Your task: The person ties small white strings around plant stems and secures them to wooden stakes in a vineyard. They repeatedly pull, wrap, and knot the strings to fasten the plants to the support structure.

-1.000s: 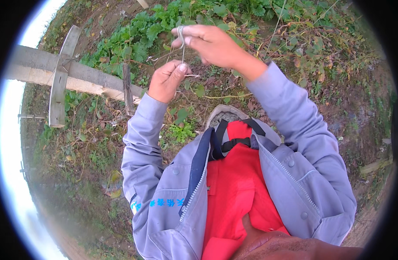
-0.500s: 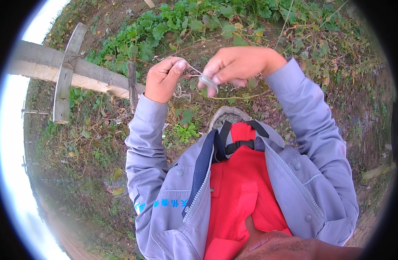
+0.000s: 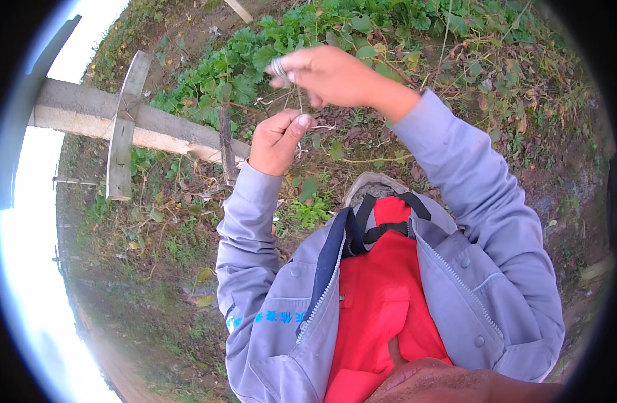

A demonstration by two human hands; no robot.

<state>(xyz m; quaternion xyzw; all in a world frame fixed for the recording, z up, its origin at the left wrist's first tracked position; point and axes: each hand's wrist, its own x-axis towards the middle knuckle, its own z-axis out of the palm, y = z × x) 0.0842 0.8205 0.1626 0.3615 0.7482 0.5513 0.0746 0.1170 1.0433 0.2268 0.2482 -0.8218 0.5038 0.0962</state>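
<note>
My left hand [image 3: 276, 142] is closed, pinching a thin pale strand of cord or wire [image 3: 299, 101] between thumb and forefinger. Short ends of it stick out beside the thumb. Above it and slightly to the right, my right hand [image 3: 335, 75] curls round a small greyish coil [image 3: 277, 70] of what looks like the same strand, somewhat smeared by motion. The strand runs taut from the left thumb up toward the right hand. Whether it is cord or wire, I cannot tell.
A concrete post [image 3: 167, 126] with a wooden crosspiece [image 3: 122, 144] lashed to it reaches in from the left, and a short dark stake [image 3: 226, 142] stands near my left wrist. Leafy green plants [image 3: 248, 84] grow ahead; thin vines and dry stems cover the ground.
My right hand has swung up and to the left with the coil, from beside my left hand to above it. The left keeps its pinch. The whole view has shifted slightly.
</note>
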